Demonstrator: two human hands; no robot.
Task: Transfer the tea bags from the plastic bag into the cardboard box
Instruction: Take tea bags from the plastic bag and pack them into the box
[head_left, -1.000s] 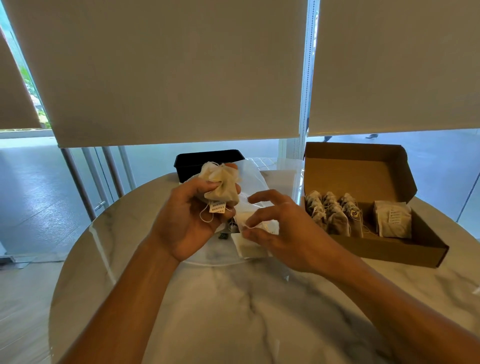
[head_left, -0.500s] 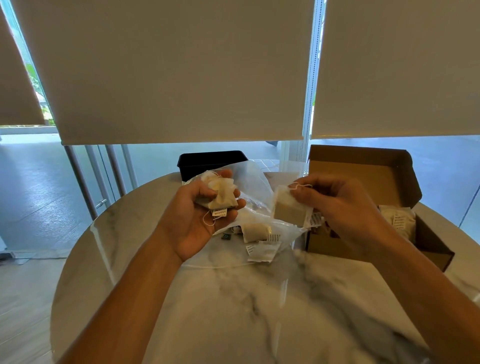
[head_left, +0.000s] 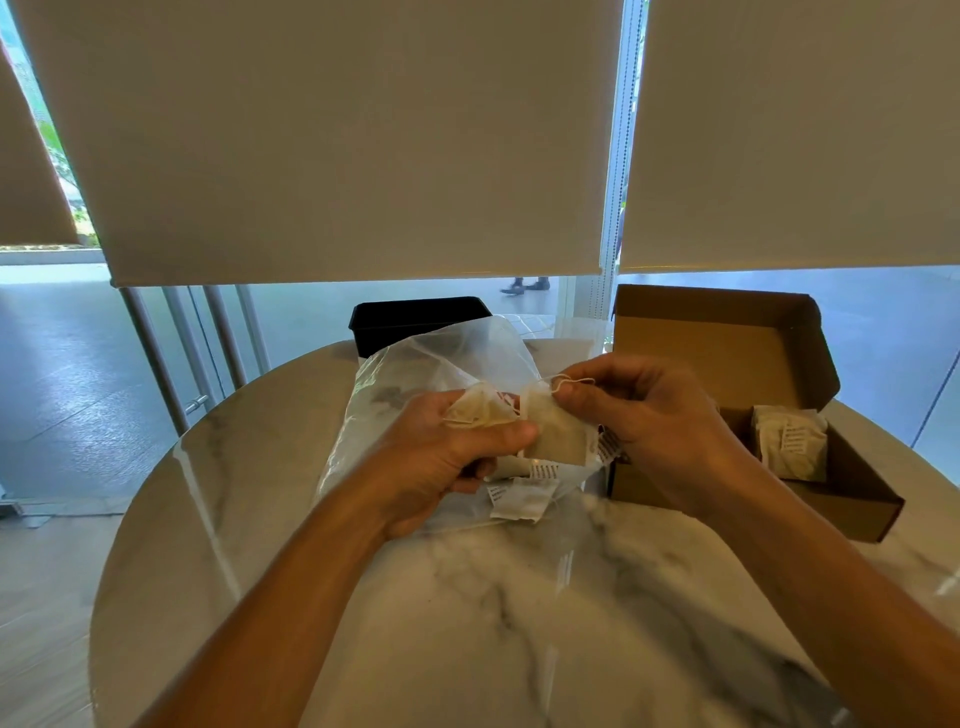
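Both hands meet above the middle of the round marble table (head_left: 467, 623), over the plastic bag (head_left: 447, 364). The left hand (head_left: 441, 457) has its fingers curled around a small bunch of tea bags (head_left: 478, 410), with the thumb pressed across them at the front. The right hand (head_left: 644, 431) pinches the top of one tea bag (head_left: 558, 436) between thumb and fingertips, where the string makes a loop, and this tea bag hangs down from the pinch and touches the left thumb. The other right fingers are bent inward. The plastic bag lies on the table toward the far edge, its mouth turned to the person, and its upper part stands up behind the hands. Some more tea bags with printed tags (head_left: 519, 501) lie at the mouth of the bag, just under the hands. The cardboard box (head_left: 841, 514) stands near the right edge of the table with its lid open and upright; the right hand hides the left part of it. In the right part of the box a few wrapped packets (head_left: 792, 441) stand close together. A black tray (head_left: 415, 322) is at the far edge, behind the plastic bag.
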